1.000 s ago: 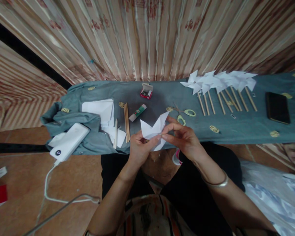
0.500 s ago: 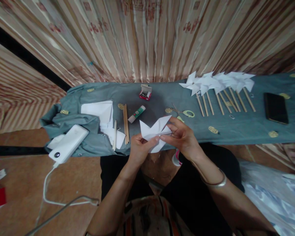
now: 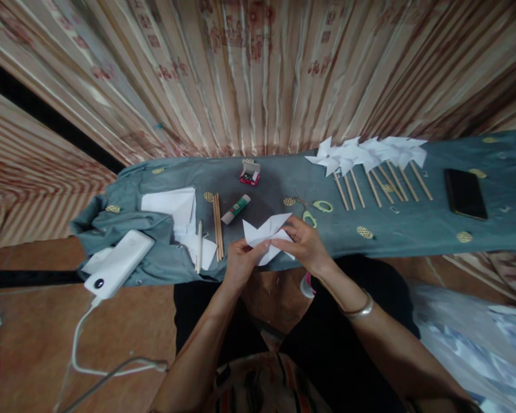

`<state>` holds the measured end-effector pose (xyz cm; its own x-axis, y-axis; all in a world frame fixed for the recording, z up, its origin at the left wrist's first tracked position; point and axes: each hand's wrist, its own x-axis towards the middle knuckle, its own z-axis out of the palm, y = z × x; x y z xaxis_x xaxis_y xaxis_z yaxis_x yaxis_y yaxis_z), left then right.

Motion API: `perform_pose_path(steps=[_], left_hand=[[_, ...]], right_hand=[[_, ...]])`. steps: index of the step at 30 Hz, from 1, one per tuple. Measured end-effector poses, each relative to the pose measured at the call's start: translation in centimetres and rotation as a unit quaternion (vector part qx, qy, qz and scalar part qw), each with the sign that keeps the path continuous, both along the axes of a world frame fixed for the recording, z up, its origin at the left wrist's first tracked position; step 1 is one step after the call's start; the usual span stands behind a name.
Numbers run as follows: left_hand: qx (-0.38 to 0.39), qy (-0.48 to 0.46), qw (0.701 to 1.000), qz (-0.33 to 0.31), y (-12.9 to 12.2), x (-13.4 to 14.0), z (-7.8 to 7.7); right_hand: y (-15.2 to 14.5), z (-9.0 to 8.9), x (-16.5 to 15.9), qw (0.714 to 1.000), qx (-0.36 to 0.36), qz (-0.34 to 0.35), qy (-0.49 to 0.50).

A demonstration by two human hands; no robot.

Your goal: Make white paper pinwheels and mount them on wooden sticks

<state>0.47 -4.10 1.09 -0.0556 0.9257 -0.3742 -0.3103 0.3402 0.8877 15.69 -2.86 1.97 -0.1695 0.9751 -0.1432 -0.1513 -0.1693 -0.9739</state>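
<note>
A white paper pinwheel (image 3: 266,229), without a stick, is held over the front edge of the cloth-covered table. My left hand (image 3: 242,258) grips its left side, thumb pressed near the middle. On the other side my right hand (image 3: 303,244) pinches it, with the thumb in front and fingers behind. Just beyond lie a glue stick (image 3: 235,209) and green-handled scissors (image 3: 312,211). Left of my hands are several wooden sticks (image 3: 218,226), a white pen (image 3: 199,246) and a stack of white paper (image 3: 172,205). A small open red box (image 3: 250,174) of metal pins stands farther back.
Several finished paper pinwheels on sticks (image 3: 365,158) lie in an overlapping row at the back right. A black phone (image 3: 465,194) rests beyond them. At the left edge is a white power bank (image 3: 119,264) with a cable (image 3: 75,338). A pleated curtain (image 3: 241,86) hangs behind the table (image 3: 413,229).
The camera view has shifted slightly, so the table sits a little lower. My right thumb has moved a bit on the paper pinwheel; both hands still hold it.
</note>
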Motion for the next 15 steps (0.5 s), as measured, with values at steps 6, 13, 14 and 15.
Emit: perform_pose_path(steps=[6,13,14,15], left_hand=[[0.003,0.007,1.0,0.005,0.05,-0.05,-0.14],[-0.007,-0.007,1.0,0.023,0.08,0.14,-0.07],[-0.01,-0.011,1.0,0.023,0.07,0.19,-0.02],[-0.012,-0.017,1.0,0.024,0.06,0.24,0.03]], right_hand=[[0.09,-0.16,-0.16,1.0,0.007,-0.009,0.001],[0.09,-0.43,-0.19,1.0,-0.009,-0.017,0.013],[0.1,-0.44,-0.2,1.0,-0.009,-0.015,0.014],[0.11,-0.44,-0.2,1.0,-0.007,-0.015,0.013]])
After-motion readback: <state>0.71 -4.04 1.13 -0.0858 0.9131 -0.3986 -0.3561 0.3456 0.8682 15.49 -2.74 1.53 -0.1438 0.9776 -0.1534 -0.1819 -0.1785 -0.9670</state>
